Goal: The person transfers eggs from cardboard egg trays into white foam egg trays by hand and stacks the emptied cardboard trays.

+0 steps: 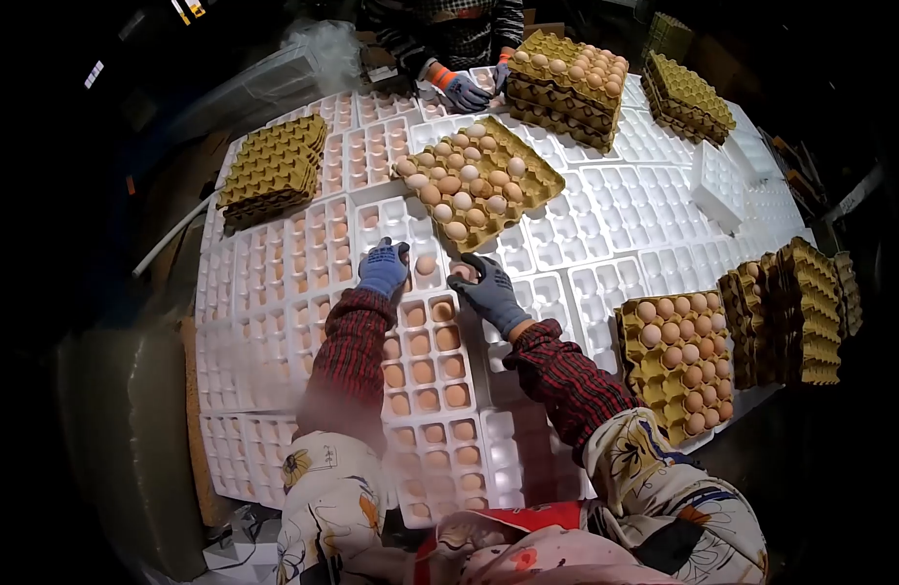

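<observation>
White foam makes up the trays under both gloved hands. The right hand (488, 292) has its thumb and fingers closed around an egg (463, 272), low over the cells, probably so that the shell rides only a little above the foam. The left hand (383, 268) is curled palm-down beside a loose egg (426, 265) in its cell; its fingertips are hidden, so I cannot tell whether it holds anything.

Nearest the body, a filled foam tray (436, 356) carries eggs in rows — one to a cell, seemingly to keep shells apart. Just beyond the hands, a pulp tray (539, 183) of eggs lies askew on top of the foam, within easy reach but covering some cells.

To the left stands a stack of pulp trays (272, 171); to the right, another egg-laden pulp tray (649, 375) partly hides foam. Across the way, a co-worker's gloved hand (466, 94) sits beside a tall egg stack (566, 119). Both forearms block part of the near foam.
</observation>
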A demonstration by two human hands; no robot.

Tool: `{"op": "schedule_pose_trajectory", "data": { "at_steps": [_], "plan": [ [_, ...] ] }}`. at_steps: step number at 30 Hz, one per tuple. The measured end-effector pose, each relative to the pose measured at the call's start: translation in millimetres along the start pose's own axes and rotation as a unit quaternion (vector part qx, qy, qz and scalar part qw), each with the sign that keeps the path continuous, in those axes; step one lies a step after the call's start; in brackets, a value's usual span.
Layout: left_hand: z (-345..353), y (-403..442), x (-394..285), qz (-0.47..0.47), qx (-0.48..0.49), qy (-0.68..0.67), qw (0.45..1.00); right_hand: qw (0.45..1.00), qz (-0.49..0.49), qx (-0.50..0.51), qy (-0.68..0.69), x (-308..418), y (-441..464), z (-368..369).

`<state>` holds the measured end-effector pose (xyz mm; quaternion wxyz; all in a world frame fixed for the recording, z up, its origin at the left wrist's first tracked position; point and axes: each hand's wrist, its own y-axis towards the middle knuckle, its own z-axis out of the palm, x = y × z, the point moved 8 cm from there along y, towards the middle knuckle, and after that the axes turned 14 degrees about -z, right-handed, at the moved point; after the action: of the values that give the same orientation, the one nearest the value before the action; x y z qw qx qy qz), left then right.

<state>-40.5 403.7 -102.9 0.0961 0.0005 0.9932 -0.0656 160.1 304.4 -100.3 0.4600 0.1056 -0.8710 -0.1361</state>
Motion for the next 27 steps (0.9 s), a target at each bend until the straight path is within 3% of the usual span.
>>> {"op": "schedule_pose_trajectory", "data": {
  "at_steps": [1, 2, 4, 5, 6, 8, 9, 10, 11, 12, 16, 18, 20, 21, 22, 24, 25, 26, 27],
  "plan": [
    [-6.9, 2.8, -4.6, 0.01, -0.011, -0.043, 0.999, 0.964, 0.157, -0.034, 0.212, -20.6, -14.5, -12.0],
    [-18.2, -0.2, -11.3, 0.036, -0.049, -0.144, 0.988, 0.859, 0.299, -0.069, 0.41, -30.7, -32.3, -16.7],
    [-33.9, -4.0, -27.3, 0.126, -0.166, -0.288, 0.935, 0.723, 0.316, -0.161, 0.593, -48.7, -44.1, -30.3],
    [-34.3, -1.6, -32.2, 0.108, -0.189, -0.319, 0.923, 0.679, 0.294, -0.153, 0.655, -47.1, -44.7, -34.7],
    [-33.6, -3.2, -37.4, 0.105, -0.22, -0.32, 0.916, 0.68, 0.291, -0.159, 0.654, -48.5, -44.3, -35.9],
    [-8.1, -2.2, -49.3, 0.094, -0.22, -0.13, 0.962, 0.869, 0.14, -0.104, 0.463, -41.6, -21.9, -44.5],
    [21.6, -2.9, -47.4, 0.035, -0.15, -0.036, 0.987, 0.967, 0.017, -0.118, 0.227, -44.7, -5.4, -42.1],
    [35.8, -10.3, -46.2, 0.066, -0.205, 0.0, 0.977, 0.996, -0.024, -0.076, 0.042, -17.8, 1.3, -51.5],
    [41.5, -9.7, -43.3, 0.066, -0.207, 0.005, 0.976, 0.987, -0.113, -0.054, -0.098, -15.9, 2.2, -42.3],
    [43.9, -5.6, -40.9, 0.068, -0.21, 0.01, 0.975, 0.974, -0.074, 0.049, -0.206, -5.2, -1.4, -38.2],
    [40.9, -9.2, -43.1, 0.057, -0.231, 0.016, 0.971, 0.996, -0.012, -0.078, 0.046, 36.1, -80.6, -79.5],
    [20.2, -26.7, -56.8, 0.05, -0.267, -0.127, 0.954, 0.987, 0.025, -0.031, 0.153, 75.7, -152.9, -105.5],
    [1.1, -65.7, -95.7, 0.138, -0.214, -0.33, 0.909, 0.99, 0.042, 0.0, 0.138, 102.5, -221.2, -145.6],
    [3.1, -87.2, -123.4, 0.157, -0.125, -0.398, 0.895, 0.99, 0.049, -0.024, 0.13, 109.2, -247.5, -175.5],
    [5.8, -113.5, -152.2, 0.171, -0.035, -0.458, 0.872, 0.999, 0.043, -0.002, 0.005, 106.0, -269.9, -204.9],
    [10.3, -184.0, -224.5, 0.177, 0.183, -0.46, 0.851, 0.992, 0.076, -0.08, -0.065, 83.3, -301.2, -278.2],
    [6.1, -215.4, -260.4, 0.234, 0.174, -0.4, 0.869, 0.984, 0.114, -0.131, -0.039, 68.8, -307.9, -309.0],
    [-1.2, -244.0, -294.2, 0.269, 0.2, -0.354, 0.873, 0.974, 0.024, -0.118, -0.191, 70.0, -298.4, -336.5],
    [-8.8, -262.6, -325.3, 0.338, 0.104, -0.283, 0.892, 0.967, 0.026, -0.045, -0.249, 60.1, -284.5, -350.7]
  ]
}}
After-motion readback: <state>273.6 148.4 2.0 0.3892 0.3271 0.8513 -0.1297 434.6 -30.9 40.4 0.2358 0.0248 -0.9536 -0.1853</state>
